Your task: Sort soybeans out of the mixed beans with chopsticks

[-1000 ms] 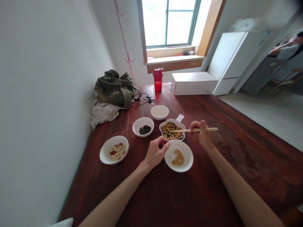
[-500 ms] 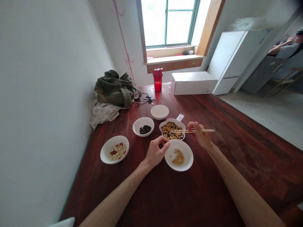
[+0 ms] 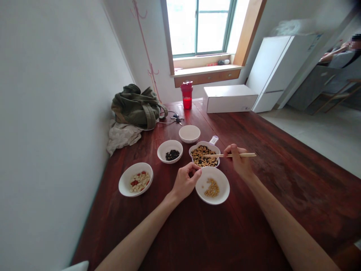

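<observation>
Our right hand [image 3: 239, 161] pinches the pale wooden chopsticks [image 3: 242, 155] in a narrow grip, tips together above the soybeans and black beans [image 3: 204, 157] ahead; these small, round, slippery beans need a centred pinch. Our curled left hand [image 3: 185, 182] sits just beside the white bowl [image 3: 222, 180].

Left hand [image 3: 184, 183]: curled fingers [image 3: 192, 168] hide palm, contents cannot be told. Right hand [image 3: 239, 162] covers middle of chopsticks [image 3: 242, 154]. Both forearms cut off by bottom edge. Seated person [image 3: 335, 56] cut off by right edge, head blurred. Objects on windowsill [image 3: 222, 62] too small to tell. Keys [image 3: 177, 119] small, detail lost. White object [image 3: 77, 266] cut off by bottom edge, kind unclear. Window [image 3: 200, 28] cut off by top edge.
</observation>
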`<state>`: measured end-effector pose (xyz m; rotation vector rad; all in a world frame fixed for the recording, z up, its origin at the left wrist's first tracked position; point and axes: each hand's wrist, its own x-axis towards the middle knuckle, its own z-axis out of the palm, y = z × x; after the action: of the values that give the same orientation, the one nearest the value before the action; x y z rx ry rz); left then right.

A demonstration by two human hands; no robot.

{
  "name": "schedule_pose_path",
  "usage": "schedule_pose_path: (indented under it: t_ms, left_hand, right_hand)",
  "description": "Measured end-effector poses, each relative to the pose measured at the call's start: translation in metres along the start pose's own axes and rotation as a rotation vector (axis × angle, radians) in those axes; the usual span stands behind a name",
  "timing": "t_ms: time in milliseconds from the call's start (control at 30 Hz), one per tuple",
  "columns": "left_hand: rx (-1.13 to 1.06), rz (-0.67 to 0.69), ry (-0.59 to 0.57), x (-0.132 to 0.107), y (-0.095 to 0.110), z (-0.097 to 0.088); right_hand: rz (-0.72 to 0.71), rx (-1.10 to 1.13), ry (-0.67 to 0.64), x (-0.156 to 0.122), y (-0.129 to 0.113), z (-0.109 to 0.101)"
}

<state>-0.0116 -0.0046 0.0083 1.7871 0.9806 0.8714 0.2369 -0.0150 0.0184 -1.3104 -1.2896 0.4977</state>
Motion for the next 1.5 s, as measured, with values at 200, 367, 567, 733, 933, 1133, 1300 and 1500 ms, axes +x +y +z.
schedule_pose_path:
  t_ms: [200,367,567,733,933,1133,1300,1500]
  left_hand:
    - [-0.005,0.002,-0.004,0.0,0.0,0.0]
    - [-0.005,0.001,-0.005,0.0,0.0,0.0]
    - [-0.007,-0.013,-0.005,0.0,0.0,0.0]
    - [-0.015,-0.01,-0.003,0.001,-0.001,0.0]
    - [0.004,-0.013,-0.011,0.0,-0.001,0.0]
    - [-0.011,-0.023,-0.004,0.001,-0.001,0.0]
    - [-0.012,-0.026,-0.007,0.001,-0.001,0.0]
    - [-0.025,-0.029,-0.003,0.001,-0.001,0.0]
  right_hand:
    - [0.058,0.059,-0.063,0.001,0.003,-0.006]
    - [0.14,0.125,-0.167,0.004,0.01,-0.006]
    - [0.182,0.198,-0.17,0.006,0.026,0.007]
    - [0.06,0.111,-0.217,0.007,0.024,0.006]
    - [0.062,0.049,-0.179,0.011,0.018,-0.009]
    - [-0.134,-0.133,-0.287,0.004,0.015,0.009]
    - [-0.173,-0.086,-0.309,0.005,0.011,0.01]
    - [0.041,0.16,-0.141,0.007,0.016,0.003]
